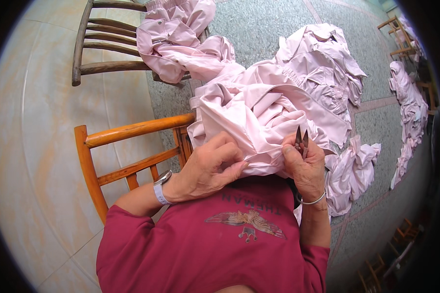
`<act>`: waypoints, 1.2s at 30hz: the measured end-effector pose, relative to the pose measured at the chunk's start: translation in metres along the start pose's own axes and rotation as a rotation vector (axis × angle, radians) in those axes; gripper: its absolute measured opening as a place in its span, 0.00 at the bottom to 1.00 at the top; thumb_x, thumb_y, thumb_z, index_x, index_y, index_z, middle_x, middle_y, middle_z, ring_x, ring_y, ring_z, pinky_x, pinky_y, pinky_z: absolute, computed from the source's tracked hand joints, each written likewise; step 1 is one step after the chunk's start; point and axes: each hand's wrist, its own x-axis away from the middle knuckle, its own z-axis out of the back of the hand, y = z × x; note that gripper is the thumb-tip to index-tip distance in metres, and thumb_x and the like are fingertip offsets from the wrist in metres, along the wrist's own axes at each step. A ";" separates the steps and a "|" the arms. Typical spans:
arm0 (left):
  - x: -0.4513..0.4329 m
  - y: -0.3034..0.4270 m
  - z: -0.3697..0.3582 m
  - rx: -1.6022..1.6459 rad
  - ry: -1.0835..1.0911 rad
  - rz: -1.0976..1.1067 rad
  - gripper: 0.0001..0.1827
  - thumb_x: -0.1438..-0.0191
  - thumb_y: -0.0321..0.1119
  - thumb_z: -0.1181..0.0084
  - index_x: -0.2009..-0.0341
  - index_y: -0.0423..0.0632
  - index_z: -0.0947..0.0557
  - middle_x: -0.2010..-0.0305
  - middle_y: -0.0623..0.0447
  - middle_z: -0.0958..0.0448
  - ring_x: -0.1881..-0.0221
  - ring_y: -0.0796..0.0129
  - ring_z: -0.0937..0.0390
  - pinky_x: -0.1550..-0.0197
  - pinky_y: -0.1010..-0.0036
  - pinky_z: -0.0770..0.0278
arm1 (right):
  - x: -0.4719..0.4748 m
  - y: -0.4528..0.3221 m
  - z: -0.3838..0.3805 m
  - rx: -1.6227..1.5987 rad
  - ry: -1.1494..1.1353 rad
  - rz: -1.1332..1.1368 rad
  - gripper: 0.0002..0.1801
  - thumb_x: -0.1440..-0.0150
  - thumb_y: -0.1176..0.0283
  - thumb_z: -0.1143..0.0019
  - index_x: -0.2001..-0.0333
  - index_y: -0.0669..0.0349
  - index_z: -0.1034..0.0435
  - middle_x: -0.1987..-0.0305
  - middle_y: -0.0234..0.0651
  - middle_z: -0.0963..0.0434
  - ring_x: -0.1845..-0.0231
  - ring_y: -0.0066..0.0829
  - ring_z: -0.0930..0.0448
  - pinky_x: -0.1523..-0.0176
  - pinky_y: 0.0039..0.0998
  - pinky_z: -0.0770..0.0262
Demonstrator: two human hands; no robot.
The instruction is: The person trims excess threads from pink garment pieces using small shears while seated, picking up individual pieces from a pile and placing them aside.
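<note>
A pale pink garment [238, 113] lies bunched across my lap, its folds spilling forward and to the right. My left hand [220, 161], with a watch on the wrist, pinches the near edge of the cloth between thumb and fingers. Opposite it, my right hand [303, 161] grips another part of that edge between thumb and forefinger. Thread snips [302, 141] are tucked in the same hand, their two dark blades pointing away from me and slightly apart. The stretch of fabric between my hands is drawn fairly taut. The snips' handles are hidden in my palm.
An orange wooden chair [139, 130] stands close on my left. Beyond it, more pink garments [185, 47] hang over a brown wooden chair [112, 67]. Further pink clothes lie on the grey floor [374, 121] to the right, including a heap [352, 175] beside my right arm.
</note>
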 end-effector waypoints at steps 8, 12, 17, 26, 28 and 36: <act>-0.004 -0.002 -0.007 0.040 0.128 -0.093 0.06 0.47 0.23 0.40 0.67 0.41 0.25 0.69 0.53 0.26 0.72 0.74 0.27 0.71 0.78 0.29 | 0.002 0.003 -0.009 -0.007 -0.154 0.106 0.10 0.40 0.73 0.41 0.59 0.64 0.33 0.77 0.22 0.33 0.81 0.11 0.34 0.78 0.18 0.39; -0.003 0.008 -0.006 0.221 0.034 -0.051 0.05 0.48 0.22 0.42 0.69 0.41 0.26 0.71 0.53 0.25 0.71 0.74 0.27 0.68 0.78 0.28 | 0.000 -0.008 -0.011 0.429 0.016 0.327 0.13 0.50 0.83 0.39 0.61 0.63 0.31 0.73 0.29 0.29 0.76 0.23 0.27 0.71 0.23 0.30; -0.011 0.010 -0.016 0.349 -0.004 -0.007 0.07 0.48 0.22 0.42 0.66 0.41 0.27 0.72 0.55 0.28 0.73 0.79 0.31 0.72 0.78 0.31 | -0.009 -0.019 -0.017 0.492 0.184 0.724 0.16 0.58 0.89 0.42 0.64 0.64 0.30 0.71 0.34 0.25 0.78 0.26 0.25 0.71 0.25 0.29; -0.020 0.003 -0.019 -0.165 0.162 -0.126 0.17 0.53 0.21 0.41 0.58 0.42 0.29 0.76 0.49 0.30 0.75 0.63 0.27 0.73 0.71 0.30 | 0.006 -0.008 -0.019 0.452 0.039 0.492 0.14 0.51 0.82 0.37 0.61 0.63 0.33 0.75 0.36 0.25 0.79 0.31 0.23 0.75 0.28 0.29; -0.025 -0.007 -0.015 -0.300 0.234 -0.252 0.20 0.55 0.20 0.41 0.55 0.42 0.30 0.75 0.47 0.30 0.73 0.58 0.26 0.71 0.68 0.28 | 0.005 -0.007 -0.024 0.588 0.075 0.508 0.15 0.52 0.82 0.38 0.61 0.63 0.32 0.75 0.38 0.25 0.79 0.36 0.22 0.73 0.31 0.28; -0.030 -0.011 -0.017 0.048 0.170 -0.068 0.12 0.49 0.20 0.45 0.58 0.40 0.26 0.63 0.49 0.27 0.66 0.67 0.25 0.64 0.72 0.27 | -0.008 0.002 -0.025 0.691 0.356 0.678 0.14 0.52 0.84 0.40 0.61 0.65 0.31 0.72 0.42 0.26 0.74 0.42 0.23 0.69 0.36 0.29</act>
